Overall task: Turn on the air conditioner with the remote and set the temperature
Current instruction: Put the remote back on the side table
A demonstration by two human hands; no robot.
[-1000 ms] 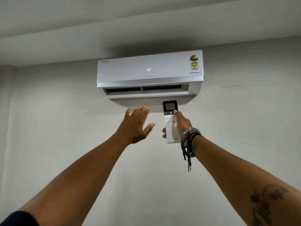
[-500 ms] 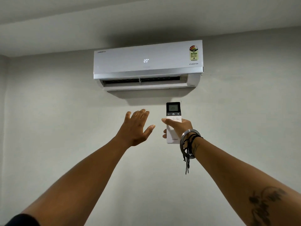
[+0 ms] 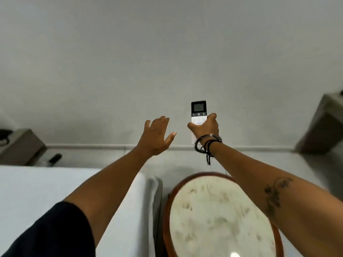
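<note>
A white remote [image 3: 198, 113] with a dark screen at its top is held upright in my right hand [image 3: 205, 127], fingers wrapped around its lower half and thumb across the button area. Bracelets and black cords circle that wrist. My left hand [image 3: 157, 137] is raised beside it, to the left, palm facing the wall, fingers spread and holding nothing. The air conditioner is out of view; only bare grey wall shows above the hands.
A round marble-topped table with a brown rim [image 3: 167, 210] stands below my right arm. A white bed [image 3: 46, 186] fills the lower left. Grey furniture sits at the left [image 3: 20, 145] and right [image 3: 323, 127] edges. A dark object [image 3: 54, 158] lies on the floor.
The view has dropped sharply: the air conditioner, whose display went from 19 to 20, has left the frame, and the table, bed and floor have come in. Both hands keep their poses.
</note>
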